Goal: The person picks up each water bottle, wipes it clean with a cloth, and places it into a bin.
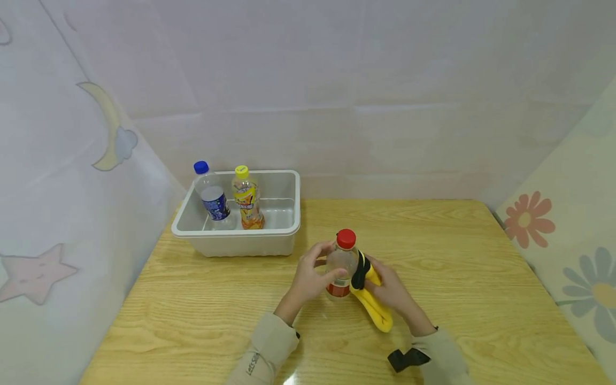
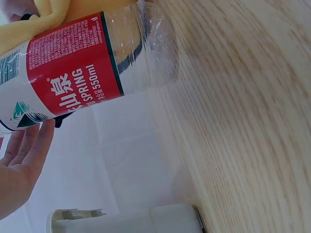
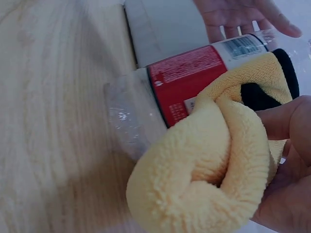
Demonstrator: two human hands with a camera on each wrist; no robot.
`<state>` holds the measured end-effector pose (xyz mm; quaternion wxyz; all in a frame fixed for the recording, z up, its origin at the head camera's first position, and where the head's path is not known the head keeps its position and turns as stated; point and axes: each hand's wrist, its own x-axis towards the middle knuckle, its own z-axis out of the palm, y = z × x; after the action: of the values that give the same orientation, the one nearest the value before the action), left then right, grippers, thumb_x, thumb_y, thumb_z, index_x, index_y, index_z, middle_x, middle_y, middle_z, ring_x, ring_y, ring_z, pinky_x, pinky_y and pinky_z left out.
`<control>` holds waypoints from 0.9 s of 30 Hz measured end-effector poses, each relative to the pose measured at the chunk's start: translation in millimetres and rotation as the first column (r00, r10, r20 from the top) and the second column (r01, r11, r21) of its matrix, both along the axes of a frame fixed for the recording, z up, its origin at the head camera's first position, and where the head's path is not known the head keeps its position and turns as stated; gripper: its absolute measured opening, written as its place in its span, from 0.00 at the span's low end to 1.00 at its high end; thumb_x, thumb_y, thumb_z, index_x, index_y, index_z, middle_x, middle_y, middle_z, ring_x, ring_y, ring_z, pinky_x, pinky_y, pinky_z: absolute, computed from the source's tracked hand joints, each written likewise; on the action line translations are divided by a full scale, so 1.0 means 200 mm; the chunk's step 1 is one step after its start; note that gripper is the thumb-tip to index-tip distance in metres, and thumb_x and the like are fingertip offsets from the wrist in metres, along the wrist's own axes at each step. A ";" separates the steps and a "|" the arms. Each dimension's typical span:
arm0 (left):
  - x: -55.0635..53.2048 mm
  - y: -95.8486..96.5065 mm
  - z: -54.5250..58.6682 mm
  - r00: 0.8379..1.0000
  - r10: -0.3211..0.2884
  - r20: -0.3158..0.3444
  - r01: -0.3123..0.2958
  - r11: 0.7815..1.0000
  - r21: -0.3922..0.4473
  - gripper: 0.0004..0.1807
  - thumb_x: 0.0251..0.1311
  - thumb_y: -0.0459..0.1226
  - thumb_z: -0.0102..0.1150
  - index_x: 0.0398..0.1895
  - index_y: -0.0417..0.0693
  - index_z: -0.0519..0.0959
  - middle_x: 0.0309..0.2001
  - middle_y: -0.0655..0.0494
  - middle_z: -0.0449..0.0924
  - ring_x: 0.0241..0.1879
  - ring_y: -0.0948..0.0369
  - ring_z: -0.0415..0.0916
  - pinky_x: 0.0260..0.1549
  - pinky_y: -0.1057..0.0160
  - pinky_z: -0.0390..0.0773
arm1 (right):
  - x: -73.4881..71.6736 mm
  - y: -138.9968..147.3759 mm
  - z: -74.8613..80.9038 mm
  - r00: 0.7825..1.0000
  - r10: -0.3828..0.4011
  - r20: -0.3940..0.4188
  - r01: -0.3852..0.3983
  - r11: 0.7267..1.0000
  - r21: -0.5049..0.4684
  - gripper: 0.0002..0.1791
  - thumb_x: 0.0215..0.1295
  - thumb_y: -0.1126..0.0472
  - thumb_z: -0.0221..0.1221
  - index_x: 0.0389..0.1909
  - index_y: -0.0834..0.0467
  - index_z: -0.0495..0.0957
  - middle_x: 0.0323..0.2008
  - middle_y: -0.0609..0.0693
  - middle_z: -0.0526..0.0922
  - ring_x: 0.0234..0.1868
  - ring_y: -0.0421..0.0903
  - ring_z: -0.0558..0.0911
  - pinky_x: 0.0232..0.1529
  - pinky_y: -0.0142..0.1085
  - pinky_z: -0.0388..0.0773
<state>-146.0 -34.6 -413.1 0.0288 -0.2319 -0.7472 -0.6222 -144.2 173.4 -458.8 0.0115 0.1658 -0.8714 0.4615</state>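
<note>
A clear plastic bottle [image 1: 343, 262] with a red cap and a red-and-white label stands upright between the hands. My left hand [image 1: 312, 271] holds it from the left, thumb in front and fingers behind. From the left wrist, the bottle's red label [image 2: 73, 63] faces the camera, its base close to the tabletop. On the bottle's right side, my right hand [image 1: 391, 287] grips a folded yellow towel [image 1: 376, 307] with black edging. The right wrist view shows this towel [image 3: 194, 160] against the label, partly covering it; the thumb pinches its black-edged end.
A light grey plastic bin [image 1: 240, 246] stands at the back left of the wooden table [image 1: 433, 256]. Inside are a blue-capped bottle [image 1: 212, 195] and a yellow-capped bottle [image 1: 246, 200]. Behind the table hangs a pale cloth backdrop [image 1: 385, 133].
</note>
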 end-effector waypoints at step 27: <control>0.01 0.01 -0.01 0.998 0.028 -0.057 -0.028 1.000 0.005 0.27 0.48 0.29 0.65 0.53 0.31 0.69 0.48 0.38 0.70 0.49 0.46 0.68 0.45 0.52 0.77 | 0.02 -0.03 -0.12 0.998 -0.033 -0.045 0.039 0.990 0.133 0.29 0.50 0.76 0.59 0.57 0.68 0.67 0.48 0.65 0.76 0.50 0.61 0.74 0.50 0.54 0.71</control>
<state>-144.0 -33.2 -415.6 0.0596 -0.2391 -0.7479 -0.6164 -139.7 168.3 -482.7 0.0271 0.1600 -0.9029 0.3980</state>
